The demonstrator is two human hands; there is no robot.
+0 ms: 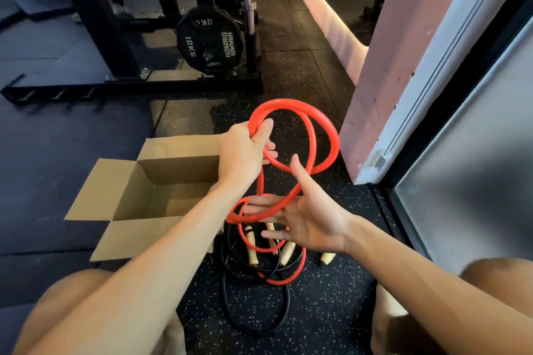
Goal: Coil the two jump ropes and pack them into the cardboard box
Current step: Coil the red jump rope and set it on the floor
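My left hand [245, 150] grips a coil of the red jump rope [331, 135], held up above the floor in loops. My right hand [305, 216] is spread open below it, palm up, with a strand of the red rope running across its fingers. The rest of the red rope trails down to the floor and mixes with the black jump rope [256, 328], which lies loose between my knees. Several wooden handles [285, 253] rest among the ropes. The open cardboard box [161, 179] stands on the floor to the left, nothing visible inside.
A black weight rack [132, 86] with a 10 kg plate [210, 40] stands beyond the box. A pink wall [403, 46] and a glass door frame [450, 72] close off the right side. The floor is speckled black rubber matting.
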